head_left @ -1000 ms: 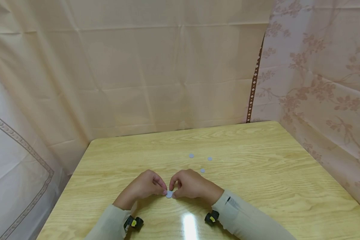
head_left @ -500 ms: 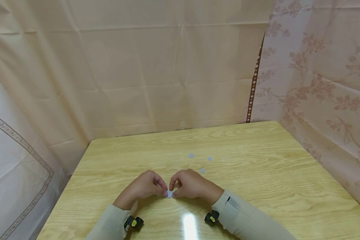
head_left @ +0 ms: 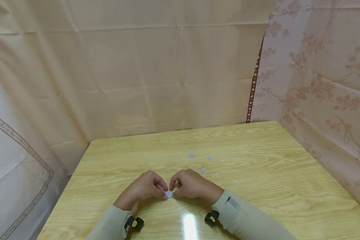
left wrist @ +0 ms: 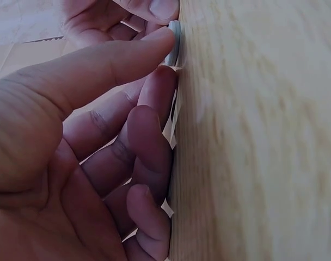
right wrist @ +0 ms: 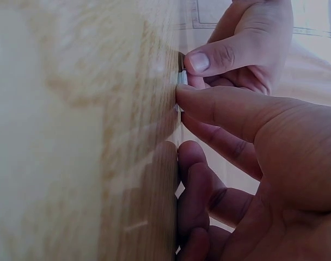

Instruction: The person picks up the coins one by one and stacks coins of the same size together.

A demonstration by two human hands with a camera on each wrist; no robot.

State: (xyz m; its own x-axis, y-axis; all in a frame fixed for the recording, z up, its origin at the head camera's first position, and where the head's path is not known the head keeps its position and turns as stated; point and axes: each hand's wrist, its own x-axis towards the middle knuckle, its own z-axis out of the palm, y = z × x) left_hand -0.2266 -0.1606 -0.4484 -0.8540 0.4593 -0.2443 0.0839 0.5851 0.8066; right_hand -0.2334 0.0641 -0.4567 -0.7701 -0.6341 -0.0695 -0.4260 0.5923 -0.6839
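A small pale grey disc (head_left: 169, 194) lies on the wooden table (head_left: 123, 153) near the front, between my two hands. My left hand (head_left: 148, 185) pinches its left edge with thumb and index fingertip. On the opposite edge, my right hand (head_left: 189, 184) does the same. In the left wrist view the left thumb presses the rim of the disc (left wrist: 175, 44), and a line runs along that rim. The right wrist view shows the edge of the disc (right wrist: 182, 78) between both thumbs. The other fingers of each hand are curled, close over the tabletop.
Beyond the hands lie three more grey discs: one at the back left (head_left: 191, 155), one at the back right (head_left: 210, 159) and one nearer (head_left: 202, 170). A beige curtain (head_left: 168, 76) hangs behind the table, and a flowered cloth (head_left: 324, 83) hangs on the right.
My left thumb has shifted slightly toward the near side of the disc's left edge. The right hand and the three other discs have not moved.
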